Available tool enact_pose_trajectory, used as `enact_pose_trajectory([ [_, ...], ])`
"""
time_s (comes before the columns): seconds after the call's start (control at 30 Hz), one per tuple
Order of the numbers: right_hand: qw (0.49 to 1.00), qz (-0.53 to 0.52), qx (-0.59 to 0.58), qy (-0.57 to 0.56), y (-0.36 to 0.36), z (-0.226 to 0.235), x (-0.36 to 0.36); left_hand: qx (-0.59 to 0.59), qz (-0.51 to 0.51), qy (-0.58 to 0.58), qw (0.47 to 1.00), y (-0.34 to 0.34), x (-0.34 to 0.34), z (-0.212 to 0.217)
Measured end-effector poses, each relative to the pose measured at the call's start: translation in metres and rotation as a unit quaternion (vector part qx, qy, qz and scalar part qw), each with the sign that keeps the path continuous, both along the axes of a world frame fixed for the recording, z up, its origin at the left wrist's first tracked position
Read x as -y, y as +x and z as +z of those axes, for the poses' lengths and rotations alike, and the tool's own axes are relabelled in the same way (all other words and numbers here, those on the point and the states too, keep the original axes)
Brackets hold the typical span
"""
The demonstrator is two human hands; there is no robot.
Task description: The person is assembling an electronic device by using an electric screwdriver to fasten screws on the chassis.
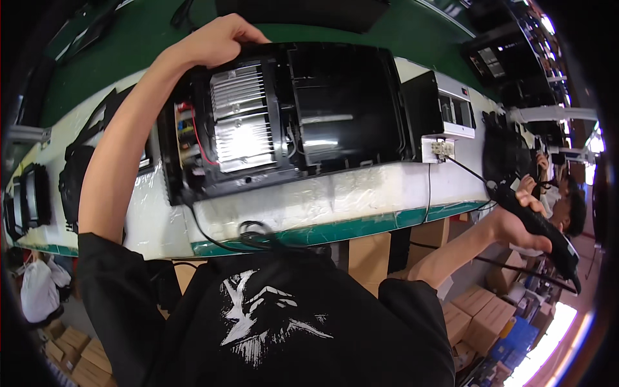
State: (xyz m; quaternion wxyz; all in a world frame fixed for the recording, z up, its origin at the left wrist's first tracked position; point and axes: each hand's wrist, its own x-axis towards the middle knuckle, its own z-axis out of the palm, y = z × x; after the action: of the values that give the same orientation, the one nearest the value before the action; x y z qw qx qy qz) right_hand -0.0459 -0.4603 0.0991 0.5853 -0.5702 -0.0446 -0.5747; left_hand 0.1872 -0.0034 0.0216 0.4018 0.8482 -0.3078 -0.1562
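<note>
— What have your hands got hold of?

— My left hand (216, 40) is clamped over the far left corner of a black appliance housing (284, 116), fingers curled over its top edge. My right hand (519, 222) is off past the right end of the bench, out over open floor, closed around a black electric screwdriver (538, 229) whose body slants down and to the right.

— And where does the housing sit?

— It lies on the white, plastic-covered bench (361, 193), close to the near edge with the green trim, open side up. In its left half there is a silver finned heat sink (242, 116); beside that, at the housing's left end, a small circuit board with red wires (188, 132). The right half is a dark, glossy cavity.

— Anything trailing from it?

— A black cable (255, 235) runs from the housing's near left corner, drops over the bench's near edge and loops just in front of my shirt.

— What else is on the bench?

— Just beside the housing on the right stands a white-and-black box unit (445, 106), with a small white socket block (440, 148) at its near side and a thin cord running off it towards the screwdriver. At the left end there are more black parts (74, 174). Beyond the right end, another person's head (570, 209) shows, and cardboard boxes (480, 316) lie on the floor below.
</note>
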Motion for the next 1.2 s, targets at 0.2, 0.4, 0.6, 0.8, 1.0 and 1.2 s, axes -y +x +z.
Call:
enact_pose_trajectory([
  [0.2, 0.998, -0.050, 0.001, 0.023, 0.001, -0.013, 0.012, 0.088, -0.070, 0.062, 0.992, 0.018, 0.083, 0.021],
  [0.4, 0.999, 0.048, 0.010, -0.018, -0.002, -0.021, 0.021, 0.056, -0.211, 0.071, 0.973, 0.013, 0.138, 0.019],
  [0.6, 0.978, 0.195, -0.074, -0.024, 0.033, -0.003, 0.032, 0.015, -0.294, 0.124, 0.948, -0.038, 0.174, 0.032],
  [0.8, 0.966, 0.082, -0.233, -0.071, 0.111, 0.022, -0.008, 0.235, -0.328, 0.069, 0.912, -0.087, 0.165, 0.016],
  [1.0, 0.946, 0.010, -0.308, -0.095, 0.119, 0.001, -0.035, 0.255, -0.150, -0.097, 0.950, -0.137, 0.073, 0.031],
  [1.2, 0.898, 0.366, -0.235, -0.066, 0.034, 0.019, -0.015, 0.132, 0.079, -0.060, 0.986, -0.180, -0.026, 0.015],
])
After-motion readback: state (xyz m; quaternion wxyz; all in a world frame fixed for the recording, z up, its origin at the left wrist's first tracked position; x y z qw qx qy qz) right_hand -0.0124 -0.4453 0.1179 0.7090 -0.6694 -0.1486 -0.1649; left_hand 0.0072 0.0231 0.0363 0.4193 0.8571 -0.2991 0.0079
